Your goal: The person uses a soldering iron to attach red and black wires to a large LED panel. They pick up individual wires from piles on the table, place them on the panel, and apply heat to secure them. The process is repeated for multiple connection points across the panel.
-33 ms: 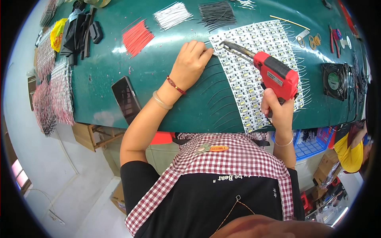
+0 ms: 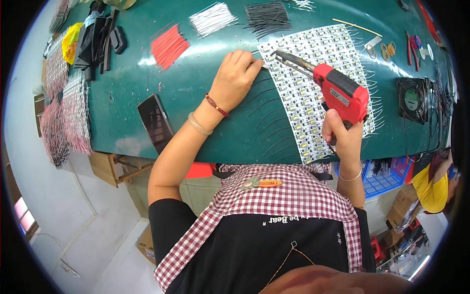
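Observation:
My right hand is wrapped round the handle of a red and black soldering gun. Its metal tip rests over the upper left edge of a white circuit board panel, which carries many rows of small LED pieces. Beside that edge, my left hand is closed in a pinch, close to the tip. A thin dark wire shows at its fingertips, mostly hidden by the fingers. Below it, several black wires stick out from the panel's left side; short pale wires fringe the right side.
Bundles of red wires, white wires and black wires lie at the back. A phone lies left of my forearm. Rightward are a black fan, pliers and rubber bands. Finished-looking wired panels hang over the left edge.

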